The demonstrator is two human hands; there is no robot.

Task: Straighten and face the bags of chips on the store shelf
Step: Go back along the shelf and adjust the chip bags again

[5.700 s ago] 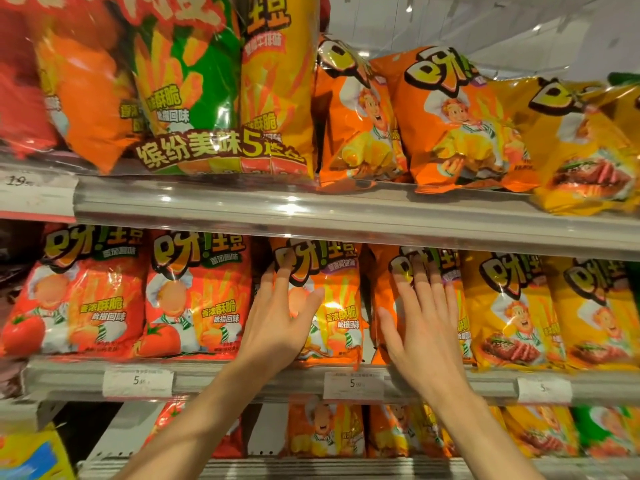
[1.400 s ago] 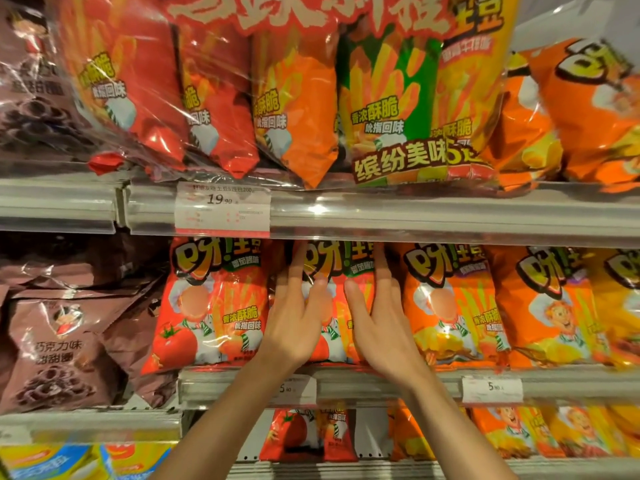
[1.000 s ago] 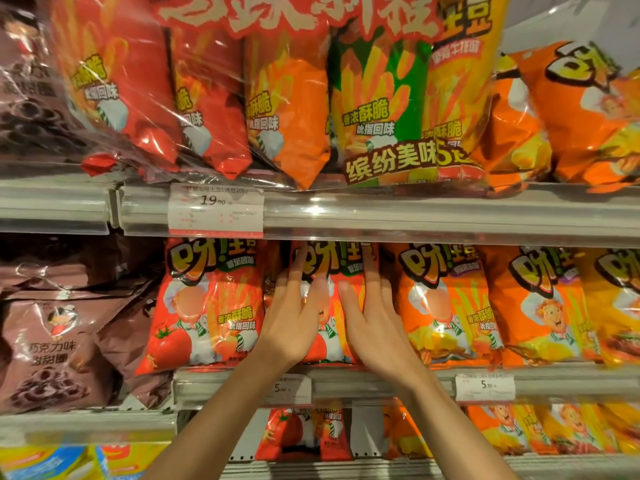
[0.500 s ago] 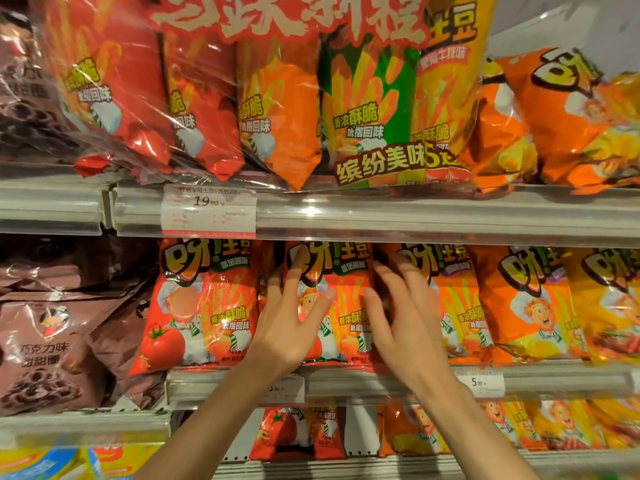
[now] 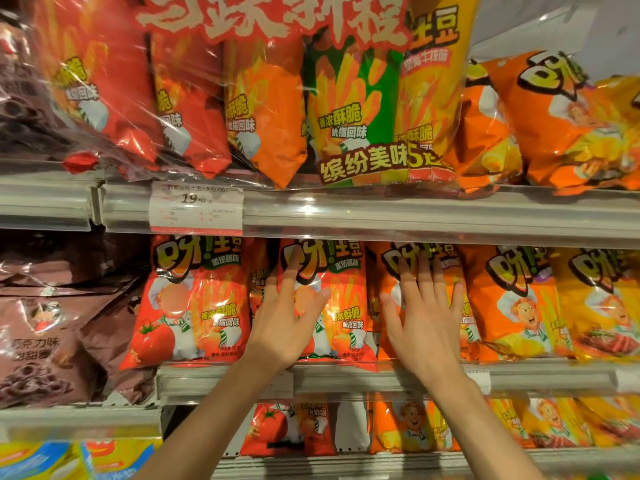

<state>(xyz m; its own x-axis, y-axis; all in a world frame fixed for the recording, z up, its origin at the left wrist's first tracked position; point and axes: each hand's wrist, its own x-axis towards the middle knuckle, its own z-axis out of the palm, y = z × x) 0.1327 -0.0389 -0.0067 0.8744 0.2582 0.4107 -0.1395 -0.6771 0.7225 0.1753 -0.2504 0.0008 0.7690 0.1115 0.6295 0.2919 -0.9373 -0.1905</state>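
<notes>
**Still mid-shelf: flat palms on two bags, crowding on both sides**

Here, in the head view, centre of the frame: left hand laid flat on the red tomato bag, fingers spread and released, gripping nothing. Right hand likewise flat and unclenched on the orange bag just beside it, right of centre. Both bags upright on the middle shelf, fronts outward, bottoms at the rail.

Likely trouble: pressing too hard and pushing a bag back out of line, or tipping it so the top leans under the upper rail. Sliding sideways probably drags the neighbour, since the second red bag at centre left and the next orange bag at right sit touching or nearly so. Crumpling the slick film also possible.

Hidden or unclear: most of each touched bag's artwork under the hands; rows behind the front bags; a narrow bag edge between the two red ones, barely readable. Right edge blurred, lower shelf cut off, price tag print too small.
</notes>
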